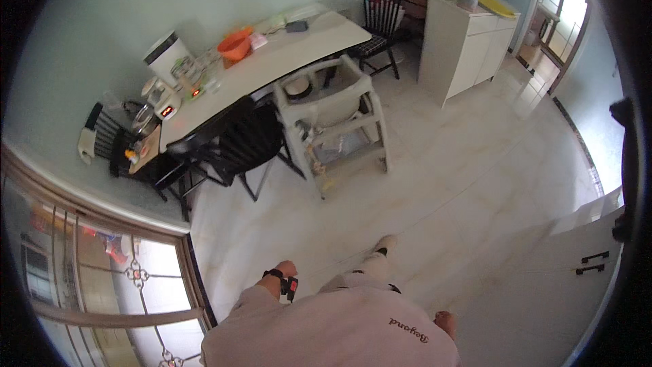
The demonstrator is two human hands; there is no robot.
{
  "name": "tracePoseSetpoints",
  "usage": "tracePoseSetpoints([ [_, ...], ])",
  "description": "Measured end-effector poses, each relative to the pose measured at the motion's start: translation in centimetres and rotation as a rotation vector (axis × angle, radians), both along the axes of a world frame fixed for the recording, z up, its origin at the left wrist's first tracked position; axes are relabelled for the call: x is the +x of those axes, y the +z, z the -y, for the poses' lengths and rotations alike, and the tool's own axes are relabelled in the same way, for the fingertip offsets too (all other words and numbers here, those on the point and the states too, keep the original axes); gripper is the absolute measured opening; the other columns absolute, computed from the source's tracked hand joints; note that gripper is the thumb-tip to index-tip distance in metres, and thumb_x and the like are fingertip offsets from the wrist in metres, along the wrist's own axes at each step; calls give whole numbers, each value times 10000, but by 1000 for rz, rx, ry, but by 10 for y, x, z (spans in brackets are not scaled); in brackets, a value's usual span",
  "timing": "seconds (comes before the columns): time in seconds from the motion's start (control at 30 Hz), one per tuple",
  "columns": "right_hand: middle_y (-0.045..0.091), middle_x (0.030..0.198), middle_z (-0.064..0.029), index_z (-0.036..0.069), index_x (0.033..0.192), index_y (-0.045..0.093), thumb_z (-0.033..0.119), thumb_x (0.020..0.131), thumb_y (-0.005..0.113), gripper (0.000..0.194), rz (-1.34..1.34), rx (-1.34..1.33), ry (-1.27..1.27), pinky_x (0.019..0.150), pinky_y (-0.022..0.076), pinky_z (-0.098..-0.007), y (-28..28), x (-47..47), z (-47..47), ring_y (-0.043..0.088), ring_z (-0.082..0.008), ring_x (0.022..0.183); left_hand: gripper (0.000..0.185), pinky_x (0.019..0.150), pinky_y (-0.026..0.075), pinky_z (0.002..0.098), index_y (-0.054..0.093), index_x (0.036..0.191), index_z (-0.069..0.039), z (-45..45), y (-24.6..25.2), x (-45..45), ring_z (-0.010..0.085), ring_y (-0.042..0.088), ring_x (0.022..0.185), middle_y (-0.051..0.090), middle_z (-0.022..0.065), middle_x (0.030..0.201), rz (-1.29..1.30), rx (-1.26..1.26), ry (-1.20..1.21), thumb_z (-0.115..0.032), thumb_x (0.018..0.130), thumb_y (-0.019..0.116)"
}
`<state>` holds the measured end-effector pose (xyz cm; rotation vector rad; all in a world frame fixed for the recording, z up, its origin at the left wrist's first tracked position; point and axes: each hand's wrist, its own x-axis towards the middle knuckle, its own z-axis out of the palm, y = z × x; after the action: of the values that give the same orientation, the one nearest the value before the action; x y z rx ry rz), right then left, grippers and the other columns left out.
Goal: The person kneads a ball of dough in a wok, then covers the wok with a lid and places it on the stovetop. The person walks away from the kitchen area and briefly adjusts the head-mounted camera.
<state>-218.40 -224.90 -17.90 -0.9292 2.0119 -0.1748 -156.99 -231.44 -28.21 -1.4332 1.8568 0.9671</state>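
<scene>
My left hand point(287, 267) hangs by my side over the pale tiled floor point(438, 173), its fingers turned out of sight. Around that wrist runs a black strap, with a small dark device point(291, 288) bearing a red display. Low on the other side, my right hand point(446, 322) shows only in part past my pink top point(336, 331). Nothing can be seen in either hand, and both are apart from the furniture. One shoe point(388, 242) is visible ahead of my body.
A long white table point(285, 61) stands along the wall with appliances and an orange basket point(235, 47). Before it are black chairs point(244, 142) and a pale wheeled frame point(377, 107). A white cabinet point(453, 56) is farther back; a glazed door point(153, 275) is at left, cupboard handles point(591, 269) at right.
</scene>
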Motion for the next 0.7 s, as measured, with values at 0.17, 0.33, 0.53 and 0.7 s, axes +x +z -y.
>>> tracePoseSetpoints([
  [0.17, 637, 645, -127, 7, 853, 667, 181, 810, 602, 191, -110, -102, 128, 561, 493, -342, -19, -50, 60, 620, -206, 577, 246, 737, 498, 443, 675, 803, -28, 165, 4, -80, 359, 623, 810, 645, 200, 859, -98, -93, -27, -210, 727, 528],
  [0.33, 620, 632, -62, -3, 808, 625, 177, 797, 574, 187, -2, 0, -215, 566, 487, -344, -36, -92, 87, 610, -197, 603, 243, 782, 478, 428, 664, 873, -43, 352, 46, -205, 364, 602, 892, 637, 212, 920, -152, -88, 183, -192, 730, 535],
  [0.53, 605, 579, -77, -7, 699, 616, 180, 784, 585, 208, 43, 46, -390, 498, 463, -340, -22, -143, 143, 582, -172, 521, 322, 846, 457, 393, 611, 1039, -71, 510, 74, -371, 320, 580, 984, 624, 166, 1036, -339, -274, 143, -225, 762, 555],
  [0.7, 599, 563, -99, -2, 667, 621, 220, 776, 594, 249, 66, 25, -391, 466, 461, -328, -21, -240, 185, 572, -202, 477, 334, 809, 471, 390, 597, 1034, -39, 543, 77, -461, 308, 601, 949, 638, 167, 989, -270, -146, 145, -248, 778, 552],
])
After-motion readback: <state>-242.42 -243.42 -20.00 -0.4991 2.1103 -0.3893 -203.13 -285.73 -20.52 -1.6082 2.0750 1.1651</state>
